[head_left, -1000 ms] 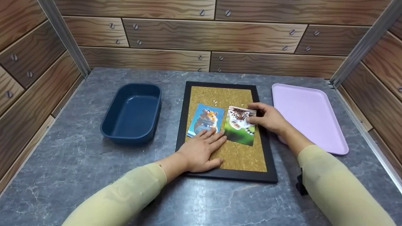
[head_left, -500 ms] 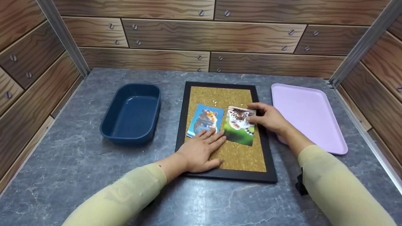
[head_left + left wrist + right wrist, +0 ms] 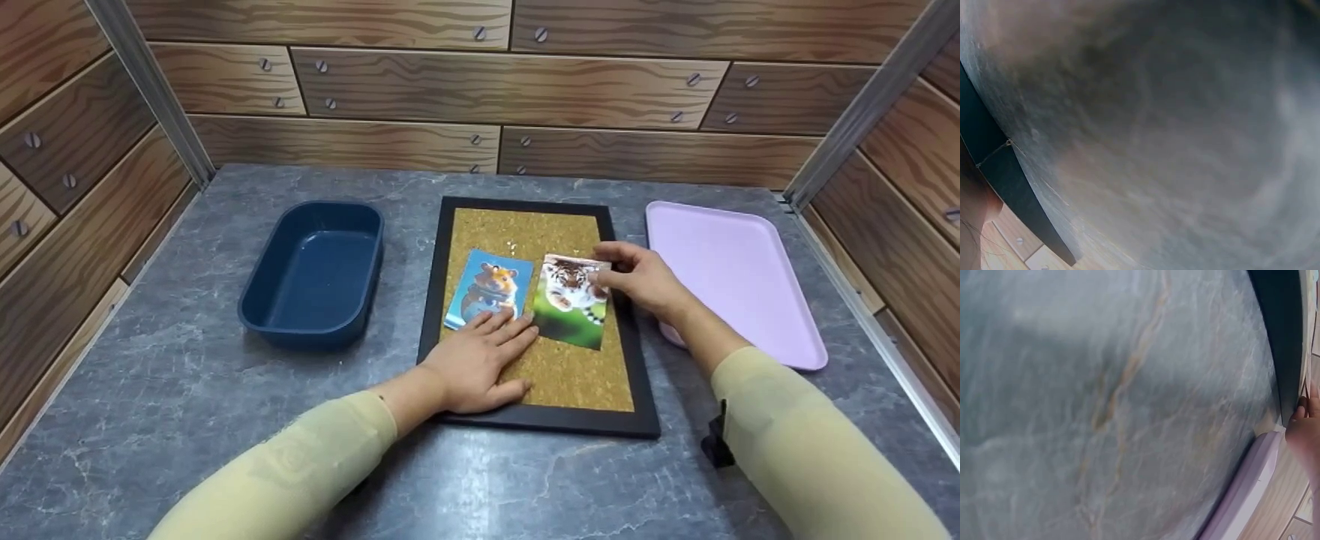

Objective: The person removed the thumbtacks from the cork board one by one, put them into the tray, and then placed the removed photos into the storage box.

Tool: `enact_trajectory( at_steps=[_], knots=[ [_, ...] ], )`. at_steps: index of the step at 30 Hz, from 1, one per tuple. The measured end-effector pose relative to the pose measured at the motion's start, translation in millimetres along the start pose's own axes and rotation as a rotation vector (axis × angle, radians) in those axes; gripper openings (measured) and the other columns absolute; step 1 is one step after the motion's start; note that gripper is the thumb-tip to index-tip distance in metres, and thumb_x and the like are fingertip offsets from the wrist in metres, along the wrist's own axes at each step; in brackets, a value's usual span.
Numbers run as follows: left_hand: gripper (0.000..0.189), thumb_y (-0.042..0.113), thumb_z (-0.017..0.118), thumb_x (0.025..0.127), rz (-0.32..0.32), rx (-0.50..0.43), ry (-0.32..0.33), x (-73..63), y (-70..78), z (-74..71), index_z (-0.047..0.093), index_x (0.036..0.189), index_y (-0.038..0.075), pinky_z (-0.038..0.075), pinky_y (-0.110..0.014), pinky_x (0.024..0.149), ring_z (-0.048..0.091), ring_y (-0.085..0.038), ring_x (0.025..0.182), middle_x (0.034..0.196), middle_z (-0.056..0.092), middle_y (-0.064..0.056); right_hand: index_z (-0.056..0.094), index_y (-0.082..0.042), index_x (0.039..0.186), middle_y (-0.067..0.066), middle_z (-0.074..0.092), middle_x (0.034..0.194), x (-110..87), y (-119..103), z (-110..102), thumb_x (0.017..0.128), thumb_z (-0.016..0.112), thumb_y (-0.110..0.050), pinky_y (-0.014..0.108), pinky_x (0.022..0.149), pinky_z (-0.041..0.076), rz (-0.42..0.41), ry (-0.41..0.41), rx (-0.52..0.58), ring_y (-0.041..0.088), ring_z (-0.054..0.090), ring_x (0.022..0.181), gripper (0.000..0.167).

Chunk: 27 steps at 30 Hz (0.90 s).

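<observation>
A cork board (image 3: 577,382) with a black frame lies flat in the middle of the table in the head view. Two picture cards are on it: a hamster card (image 3: 487,279) at left and a tiger card (image 3: 568,324) at right. My left hand (image 3: 476,364) lies flat on the board, its fingertips over the lower edge of the hamster card and close to the tiger card's lower left corner. The right hand (image 3: 646,281) pinches the tiger card at its upper right edge, thumb on the picture. Small clear, shiny bits show above the hamster card; what they are I cannot tell.
To the left stands a dark blue rectangular bin (image 3: 311,281). A lilac tray (image 3: 727,277) lies at right, close to the board and beside the right wrist. Wood-patterned walls (image 3: 495,82) enclose the grey marbled table (image 3: 300,405) at the back and sides.
Both hands keep their places on the board and the cards; only a very slight shift of the whole head view is visible.
</observation>
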<state>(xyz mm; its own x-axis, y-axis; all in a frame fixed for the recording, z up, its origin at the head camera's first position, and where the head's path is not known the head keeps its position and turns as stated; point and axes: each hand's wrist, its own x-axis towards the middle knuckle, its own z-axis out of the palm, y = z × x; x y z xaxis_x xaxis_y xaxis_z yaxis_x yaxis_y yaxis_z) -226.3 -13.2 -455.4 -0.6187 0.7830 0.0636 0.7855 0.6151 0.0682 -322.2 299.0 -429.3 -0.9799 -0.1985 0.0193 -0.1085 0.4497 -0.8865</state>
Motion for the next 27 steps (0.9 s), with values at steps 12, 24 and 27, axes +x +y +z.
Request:
enact_trajectory(
  at_steps=[12, 24, 27],
  knots=[
    [0.077, 0.065, 0.026, 0.098, -0.002, -0.005, -0.005, 0.2, -0.2, 1.0, 0.019, 0.158, 0.018, 0.015, -0.045, 0.124, 0.012, -0.027, 0.153, 0.165, 0.016, -0.002, 0.052, 0.005, 0.137, 0.024, 0.059, 0.132, -5.8, -10.9, 0.7, 0.086, 0.075, -0.008, 0.017, 0.082, 0.053, -0.047, 0.061, 0.114, 0.021, 0.061, 0.107, 0.057],
    [0.077, 0.065, 0.027, 0.098, -0.003, 0.004, 0.001, 0.6, 1.1, 0.1, 0.019, 0.158, 0.018, 0.016, -0.045, 0.123, 0.013, -0.027, 0.152, 0.165, 0.017, -0.003, 0.047, 0.002, 0.142, 0.023, 0.049, 0.141, -21.9, -30.1, 9.2, 0.088, 0.073, -0.006, 0.016, 0.081, 0.055, 0.005, 0.083, 0.24, 0.008, 0.065, 0.101, 0.06],
    [0.077, 0.065, 0.027, 0.098, -0.01, 0.003, -0.006, 0.3, 1.2, 0.7, 0.018, 0.159, 0.018, 0.015, -0.045, 0.124, 0.013, -0.027, 0.153, 0.165, 0.016, -0.002, 0.047, 0.0, 0.143, 0.021, 0.051, 0.141, -24.4, -24.6, 11.4, 0.087, 0.074, -0.01, 0.016, 0.082, 0.054, 0.006, 0.084, 0.237, 0.006, 0.065, 0.1, 0.063]
  ],
)
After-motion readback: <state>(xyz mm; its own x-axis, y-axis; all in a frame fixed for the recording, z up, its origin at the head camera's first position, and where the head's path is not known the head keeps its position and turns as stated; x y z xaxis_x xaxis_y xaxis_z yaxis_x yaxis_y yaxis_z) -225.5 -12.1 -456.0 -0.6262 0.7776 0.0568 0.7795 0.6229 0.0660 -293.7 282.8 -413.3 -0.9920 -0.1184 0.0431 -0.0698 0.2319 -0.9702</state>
